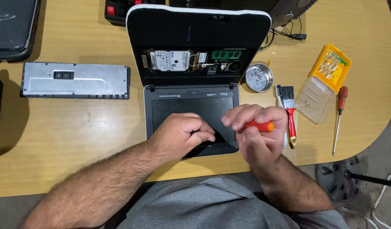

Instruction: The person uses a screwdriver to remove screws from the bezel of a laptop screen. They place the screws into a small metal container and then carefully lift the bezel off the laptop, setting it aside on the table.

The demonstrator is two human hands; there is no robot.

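Note:
An opened laptop [191, 91] lies on the wooden table [76, 123], its base turned away with the hard drive [172, 60] and green memory board [226, 54] exposed. The dark screen lies flat toward me. My left hand [182, 133] rests as a loose fist on the screen's lower part. My right hand [257, 129] is closed around an orange-handled screwdriver [260, 126], held over the screen's right lower corner; its tip is hidden by the fingers.
A removed keyboard [74, 80] lies face down at left. Right of the laptop sit a round metal dish [258, 77], a red-handled paintbrush [289, 112], a yellow bit case [325, 80] with clear lid, and a red screwdriver [339, 116]. Another dark laptop [13, 27] lies far left.

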